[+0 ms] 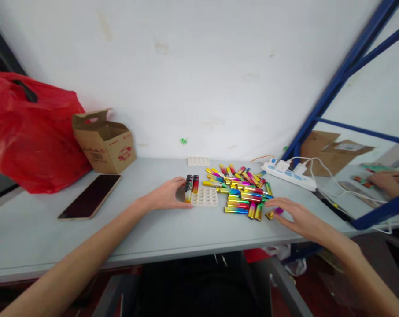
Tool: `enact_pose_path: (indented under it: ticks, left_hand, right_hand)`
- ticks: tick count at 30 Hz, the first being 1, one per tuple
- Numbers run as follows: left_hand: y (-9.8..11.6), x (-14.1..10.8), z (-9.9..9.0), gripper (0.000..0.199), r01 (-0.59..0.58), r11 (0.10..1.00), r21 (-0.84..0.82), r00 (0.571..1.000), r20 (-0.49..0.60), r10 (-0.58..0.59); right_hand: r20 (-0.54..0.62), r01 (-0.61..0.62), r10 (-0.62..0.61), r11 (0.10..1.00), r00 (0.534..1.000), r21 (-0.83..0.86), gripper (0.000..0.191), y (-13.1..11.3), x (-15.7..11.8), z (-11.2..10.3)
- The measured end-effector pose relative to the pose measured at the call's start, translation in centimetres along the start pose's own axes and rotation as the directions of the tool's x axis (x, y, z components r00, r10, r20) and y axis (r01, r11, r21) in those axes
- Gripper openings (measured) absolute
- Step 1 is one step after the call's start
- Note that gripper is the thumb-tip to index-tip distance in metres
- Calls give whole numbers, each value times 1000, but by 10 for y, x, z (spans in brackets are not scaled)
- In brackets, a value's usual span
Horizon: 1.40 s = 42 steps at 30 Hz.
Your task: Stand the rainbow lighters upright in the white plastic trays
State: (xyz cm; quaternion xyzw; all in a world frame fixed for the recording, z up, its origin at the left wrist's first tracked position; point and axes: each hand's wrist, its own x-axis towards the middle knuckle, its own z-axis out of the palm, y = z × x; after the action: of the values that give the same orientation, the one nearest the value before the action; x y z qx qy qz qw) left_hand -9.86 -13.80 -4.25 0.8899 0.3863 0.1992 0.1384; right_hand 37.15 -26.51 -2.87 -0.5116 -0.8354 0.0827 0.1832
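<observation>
My left hand (168, 193) is curled around the left end of a white tray (210, 197) with rows of round holes. Several lighters (195, 184) with dark tops stand upright in that end of the tray, close to my fingers. To the right lies a loose pile of shiny lighters (241, 189) in yellow, red, blue and purple. At the pile's right edge, my right hand (293, 215) pinches a yellow and purple lighter (275, 213) between thumb and fingers, low over the table.
A second white tray (198, 161) lies by the wall. On the left are a phone (90, 197), an open cardboard box (105, 143) and a red plastic bag (34, 132). A power strip (289, 175) with white cables sits right, near a blue frame (331, 88). Another person's hands (389, 180) are beyond it.
</observation>
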Motion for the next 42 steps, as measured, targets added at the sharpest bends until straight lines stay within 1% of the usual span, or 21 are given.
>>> enact_pose_path:
  ticks: [3,5,7,10,12,13,14,15,17,19,21,24,27,29,31,34,35,37,40,42]
  left_hand:
    - [1,0,-1,83,22,1000,18,999,26,-22]
    - [0,0,-1,86,31,999,25,999,40,-32]
    - [0,0,-1,87,31,999,21,999,29,-32]
    - [0,0,0,84,18,1000,12,1000,9,-19]
    - [0,0,0,82,17,1000,14,1000,4,-17]
    - [1,0,0,82,18,1000,16,1000,-1,-18]
    - [1,0,0,83,19,1000,17,1000,-9,-19]
    - [1,-1,0,83,19,1000,18,1000,-17,-19]
    - [1,-1,1,82,17,1000,19,1000,-22,-16]
    - [0,-2,1,81,16,1000,17,1000,-23,-16]
    - [-1,-2,1,82,18,1000,13,1000,-24,-17]
    - [-1,-1,1,83,13,1000,11,1000,-11,-13]
    - [0,0,0,82,-1,1000,2,1000,8,1]
    - [1,0,-1,81,-4,1000,-8,1000,15,4]
    - [2,0,-1,79,-2,1000,-15,1000,19,3]
    - [2,0,-1,79,-3,1000,-23,1000,19,3]
    - [2,0,-1,79,-4,1000,-24,1000,19,4]
    - [2,0,0,78,-10,1000,-23,1000,18,10]
    - [1,1,-1,77,-18,1000,-16,1000,17,18]
    - [1,1,-1,77,-14,1000,-8,1000,19,15]
  right_hand:
    - [8,-37,37,999,999,-5,30,10,-11,10]
    - [-4,-57,57,998,998,16,30,11,-9,12]
    - [-39,-88,90,995,995,51,33,7,-4,9]
    - [-118,-134,155,977,981,168,37,-6,10,2]
    - [-160,-130,187,941,969,312,38,-18,25,1]
    - [-174,-117,201,908,964,402,39,-25,36,2]
    - [-188,-110,234,856,954,506,40,-32,47,4]
    - [-196,-99,272,784,942,612,41,-39,61,7]
    - [-162,-67,312,611,936,789,40,-52,91,15]
    - [-122,-36,316,453,941,891,38,-64,122,22]
    - [-66,-37,290,335,955,941,38,-74,151,30]
    - [6,-56,193,251,981,966,38,-84,187,41]
    - [30,-54,120,195,992,979,41,-94,209,53]
    - [24,-39,83,194,996,980,45,-100,215,61]
    - [34,-46,62,216,997,975,48,-105,215,70]
    - [88,-113,96,298,992,948,50,-111,210,81]
    - [88,-124,120,344,989,931,50,-113,209,85]
    - [26,-101,164,466,986,879,54,-117,206,91]
    - [-141,-11,177,662,974,749,59,-123,204,98]
    - [-239,24,172,762,956,647,58,-126,205,101]
